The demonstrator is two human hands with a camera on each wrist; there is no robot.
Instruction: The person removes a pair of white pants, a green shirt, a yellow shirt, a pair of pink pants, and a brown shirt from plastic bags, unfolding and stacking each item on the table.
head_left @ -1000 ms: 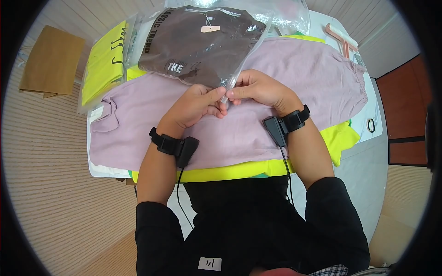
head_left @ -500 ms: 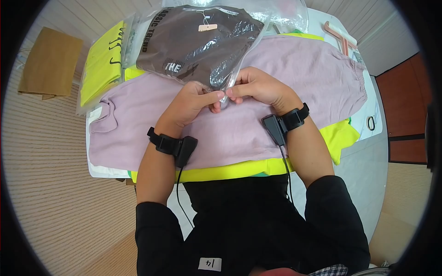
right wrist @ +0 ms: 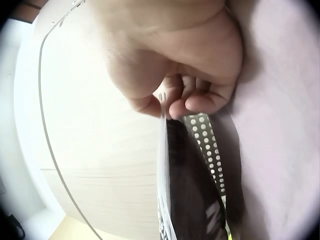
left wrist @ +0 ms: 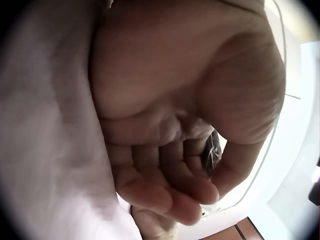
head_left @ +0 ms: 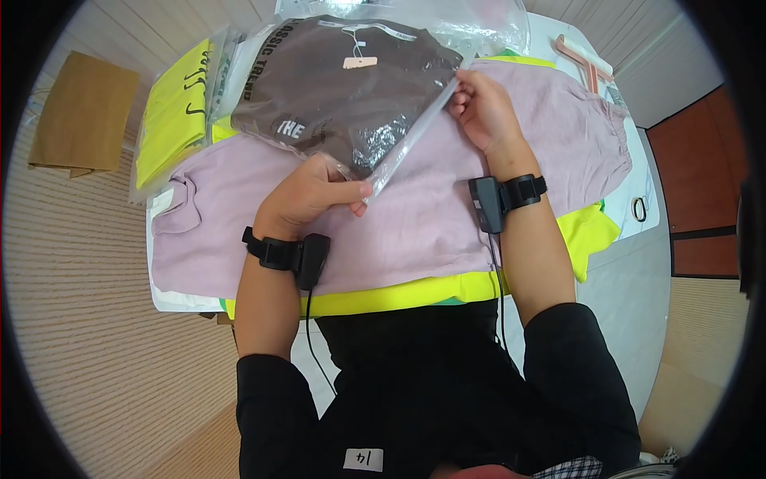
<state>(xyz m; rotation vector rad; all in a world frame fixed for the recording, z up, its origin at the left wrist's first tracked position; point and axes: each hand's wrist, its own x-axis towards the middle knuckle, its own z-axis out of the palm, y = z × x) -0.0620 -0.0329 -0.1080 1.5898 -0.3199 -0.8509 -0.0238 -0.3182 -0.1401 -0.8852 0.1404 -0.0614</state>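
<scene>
Head view shows the left hand (head_left: 307,194) and right hand (head_left: 488,113) pinching, thumbs against fingers, the near edge of the clear plastic bag holding folded dark-brown cloth (head_left: 351,88), atop the pale-lilac garment (head_left: 415,231).

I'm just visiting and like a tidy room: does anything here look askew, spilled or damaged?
The yellow cloth sticks out crookedly from under the pink garment, so it looks untidy. I see no spill or damage.

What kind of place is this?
Likely a garment folding or packing spot, in a workshop or a room at home: a brown garment in a clear plastic bag, a bagged yellow garment, and a mauve garment spread flat on a white table.
</scene>
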